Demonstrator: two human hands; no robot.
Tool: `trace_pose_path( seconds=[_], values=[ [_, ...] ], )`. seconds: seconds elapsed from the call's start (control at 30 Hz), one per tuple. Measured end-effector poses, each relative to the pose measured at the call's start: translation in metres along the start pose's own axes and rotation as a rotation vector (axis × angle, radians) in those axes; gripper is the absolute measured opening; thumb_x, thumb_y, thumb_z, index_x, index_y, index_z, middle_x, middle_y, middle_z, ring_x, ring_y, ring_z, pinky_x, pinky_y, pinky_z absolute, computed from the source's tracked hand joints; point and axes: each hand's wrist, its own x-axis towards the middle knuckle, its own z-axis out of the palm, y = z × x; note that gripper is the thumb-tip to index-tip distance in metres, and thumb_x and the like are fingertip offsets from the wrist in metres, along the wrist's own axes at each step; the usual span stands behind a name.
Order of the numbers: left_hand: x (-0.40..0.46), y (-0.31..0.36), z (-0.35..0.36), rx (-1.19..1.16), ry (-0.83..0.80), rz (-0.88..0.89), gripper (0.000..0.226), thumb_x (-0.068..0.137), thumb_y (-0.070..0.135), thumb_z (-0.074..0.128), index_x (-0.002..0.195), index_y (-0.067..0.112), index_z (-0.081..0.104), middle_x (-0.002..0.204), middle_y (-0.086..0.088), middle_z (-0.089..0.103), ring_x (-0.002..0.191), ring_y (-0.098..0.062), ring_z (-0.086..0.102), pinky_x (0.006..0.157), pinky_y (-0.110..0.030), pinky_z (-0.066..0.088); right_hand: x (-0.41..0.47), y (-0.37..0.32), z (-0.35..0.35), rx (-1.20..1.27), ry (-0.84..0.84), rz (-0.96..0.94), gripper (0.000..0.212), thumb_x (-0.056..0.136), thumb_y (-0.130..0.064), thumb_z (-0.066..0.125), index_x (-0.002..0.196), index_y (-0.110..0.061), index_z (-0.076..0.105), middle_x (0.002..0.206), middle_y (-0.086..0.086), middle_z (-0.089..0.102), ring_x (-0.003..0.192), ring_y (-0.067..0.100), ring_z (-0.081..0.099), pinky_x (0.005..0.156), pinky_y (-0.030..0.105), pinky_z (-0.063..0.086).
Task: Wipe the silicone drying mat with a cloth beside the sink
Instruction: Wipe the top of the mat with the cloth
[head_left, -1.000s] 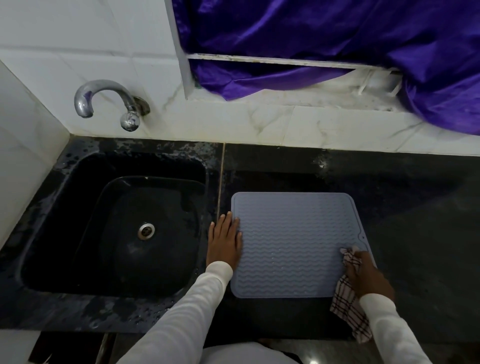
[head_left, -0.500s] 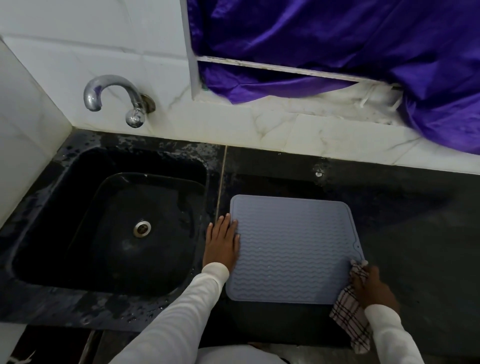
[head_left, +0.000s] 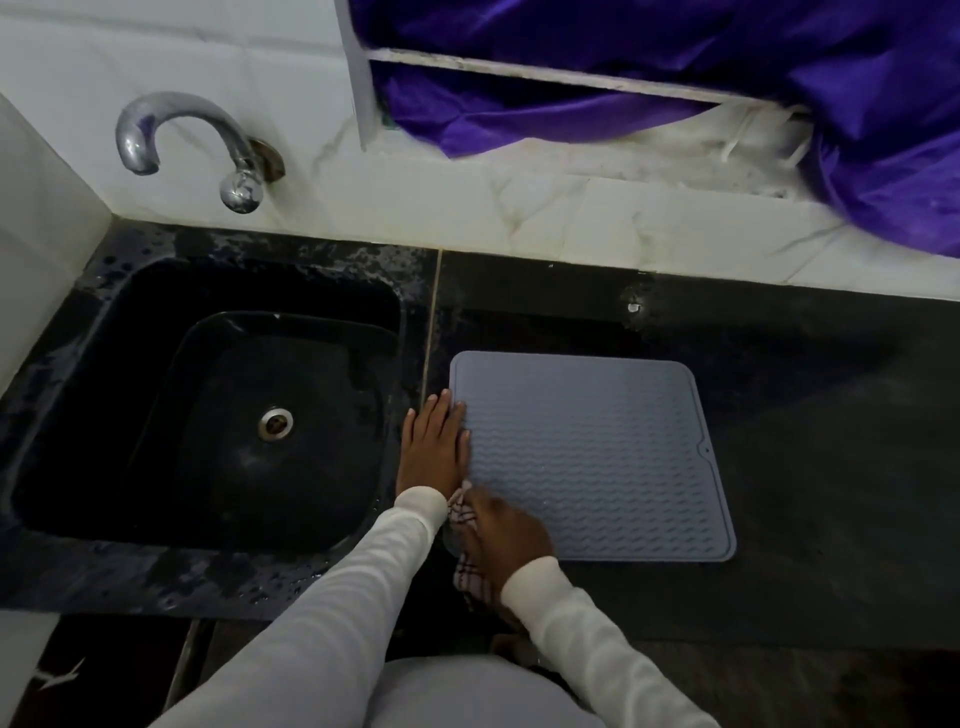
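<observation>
Cloth (head_left: 470, 540), bunched in the right hand (head_left: 506, 535), has swept from the mat's (head_left: 592, 457) right edge to its near-left corner; left hand (head_left: 434, 447) stays flat, pinning the mat on the desk (head_left: 831, 467) beside the sink (head_left: 156, 395).

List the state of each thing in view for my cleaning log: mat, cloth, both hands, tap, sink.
Drying mat: flat on the counter beside the sink.
Cloth: bunched under the right hand, at the mat's near left corner.
Left hand: fingers straight, pressing the mat's left edge.
Right hand: gripping the cloth.
Tap: no water running.
Sink: wet, nothing in the basin.
</observation>
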Motion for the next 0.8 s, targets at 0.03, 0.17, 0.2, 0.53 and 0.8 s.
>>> trace_pose_path(
  seconds=[0.03,0.17,0.2,0.53,0.8],
  values=[
    [-0.001,0.000,0.000,0.001,0.010,0.000,0.052,0.098,0.037,0.030,0.141,0.016,0.051,0.152,-0.009,0.042,0.140,-0.027,0.037,0.118,-0.045,0.014,-0.002,0.005,0.006,-0.030,0.007,0.007,0.055,0.095,-0.055,0.024,0.144,-0.031,0.032,0.124,0.006,0.061,0.101,0.032,0.063,0.080,0.040,0.052],
    [-0.004,0.004,-0.003,0.012,0.000,0.002,0.055,0.100,0.039,0.024,0.147,0.017,0.043,0.157,-0.007,0.034,0.146,-0.025,0.028,0.122,-0.047,0.012,-0.018,0.051,0.014,-0.086,0.126,0.008,0.054,0.095,-0.055,0.017,0.143,-0.040,0.037,0.134,-0.008,0.056,0.094,0.022,0.067,0.064,0.039,0.056],
    [-0.004,0.004,-0.004,0.007,-0.005,-0.001,0.056,0.100,0.040,0.022,0.148,0.017,0.042,0.158,-0.006,0.033,0.146,-0.024,0.026,0.122,-0.046,0.010,-0.023,0.064,0.011,-0.085,0.170,0.001,0.048,0.095,-0.047,0.028,0.140,-0.039,0.043,0.132,-0.009,0.058,0.088,0.019,0.068,0.056,0.037,0.056],
    [-0.005,0.005,-0.003,0.033,-0.016,-0.010,0.057,0.101,0.040,0.020,0.148,0.017,0.041,0.158,-0.006,0.031,0.147,-0.023,0.024,0.122,-0.047,0.011,-0.076,0.177,-0.044,0.223,0.239,0.485,0.044,0.092,-0.057,0.043,0.126,-0.029,0.042,0.122,0.010,0.064,0.103,0.031,0.064,0.085,0.040,0.050],
    [-0.006,0.007,-0.005,0.048,-0.041,-0.021,0.057,0.100,0.041,0.020,0.150,0.018,0.037,0.160,-0.005,0.027,0.148,-0.023,0.021,0.123,-0.046,0.008,-0.092,0.239,-0.066,0.126,0.170,0.719,0.046,0.092,-0.062,0.035,0.126,-0.031,0.033,0.103,0.019,0.065,0.088,0.037,0.064,0.076,0.040,0.049]
  ],
)
